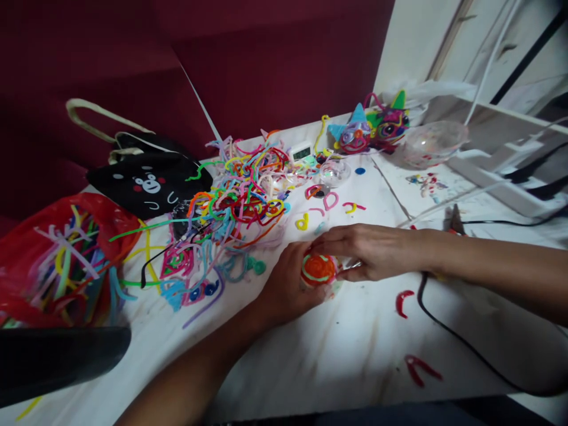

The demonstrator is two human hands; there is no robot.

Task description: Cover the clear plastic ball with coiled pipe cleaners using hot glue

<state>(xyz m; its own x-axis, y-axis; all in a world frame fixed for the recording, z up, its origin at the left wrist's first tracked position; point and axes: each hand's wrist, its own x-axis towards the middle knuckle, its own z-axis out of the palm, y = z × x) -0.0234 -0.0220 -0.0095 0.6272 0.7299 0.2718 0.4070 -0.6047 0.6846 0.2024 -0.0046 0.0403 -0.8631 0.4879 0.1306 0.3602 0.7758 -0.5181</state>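
Note:
My left hand is curled round a small orange ball wound with green and red strands, holding it just above the white table. From the right, my right hand pinches the same ball with its fingers together. A tangled heap of coloured pipe cleaners lies just behind and left of my hands.
A red plastic bag of pipe cleaners sits at far left, with a black tote bag behind it. Two colourful craft masks, a clear bowl and a small digital timer stand at the back. A black cable crosses the table at right; red scraps lie near.

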